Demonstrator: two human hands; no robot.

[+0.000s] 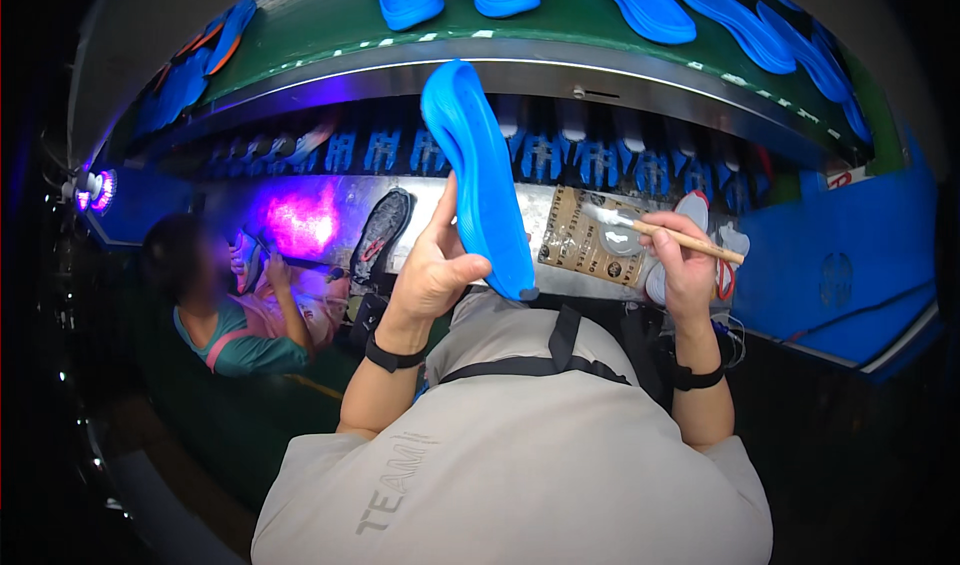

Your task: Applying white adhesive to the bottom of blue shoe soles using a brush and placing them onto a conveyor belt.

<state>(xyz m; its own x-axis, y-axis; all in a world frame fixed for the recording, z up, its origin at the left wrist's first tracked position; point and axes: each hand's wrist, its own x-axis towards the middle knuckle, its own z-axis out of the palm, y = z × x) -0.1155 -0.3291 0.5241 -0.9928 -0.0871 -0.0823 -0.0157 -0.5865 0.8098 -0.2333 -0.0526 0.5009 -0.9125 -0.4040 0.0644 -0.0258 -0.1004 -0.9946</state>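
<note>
A bright blue shoe sole (487,180) stands nearly upright in front of me, its raised rim curving round the inner face. My left hand (437,263) is closed round its lower left side, thumb across the edge. In my right hand (682,265) is a brush (700,242) with a wooden handle, gripped between thumb and fingers. Its pale bristles point left, above a small dish (617,241) holding something white. The dish rests on a piece of printed brown cardboard (570,230). Left of the sole, a dark shoe (383,227) lies on the metal bench (335,190).
Across the back runs a green conveyor belt (330,15) with several blue soles on it, edged by a metal rail (560,68). A row of blue-and-black parts (655,173) sits beneath. Another person (245,305) works at left near a purple light. A blue panel (840,275) stands at right.
</note>
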